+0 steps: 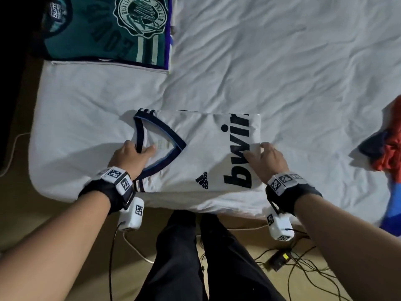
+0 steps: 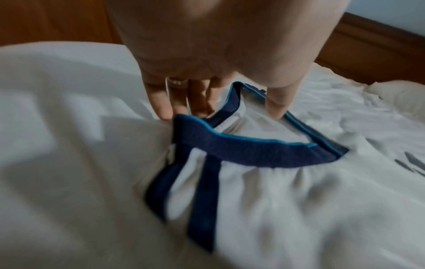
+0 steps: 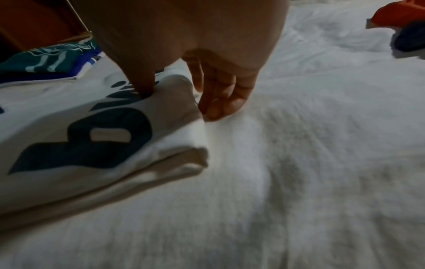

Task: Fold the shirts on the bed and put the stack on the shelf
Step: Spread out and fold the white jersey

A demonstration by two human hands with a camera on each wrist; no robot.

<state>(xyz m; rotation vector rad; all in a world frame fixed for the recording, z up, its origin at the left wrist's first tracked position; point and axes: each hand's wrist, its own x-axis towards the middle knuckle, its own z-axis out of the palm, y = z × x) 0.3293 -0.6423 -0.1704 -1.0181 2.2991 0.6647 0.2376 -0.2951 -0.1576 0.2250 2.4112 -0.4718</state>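
Note:
A white jersey with a navy V collar and black lettering lies folded near the front edge of the bed. My left hand pinches the collar's left side, thumb inside the neck opening and fingers tucked behind the edge. My right hand grips the jersey's folded right edge, with the thumb pressed on the lettering and the fingers curled under. A folded green shirt tops a small stack at the bed's far left corner.
A loose heap of red, orange and blue clothes lies at the bed's right edge. Wrinkled white sheet stretches behind the jersey. On the floor by my legs run cables and a charger. Wooden furniture stands beyond the bed.

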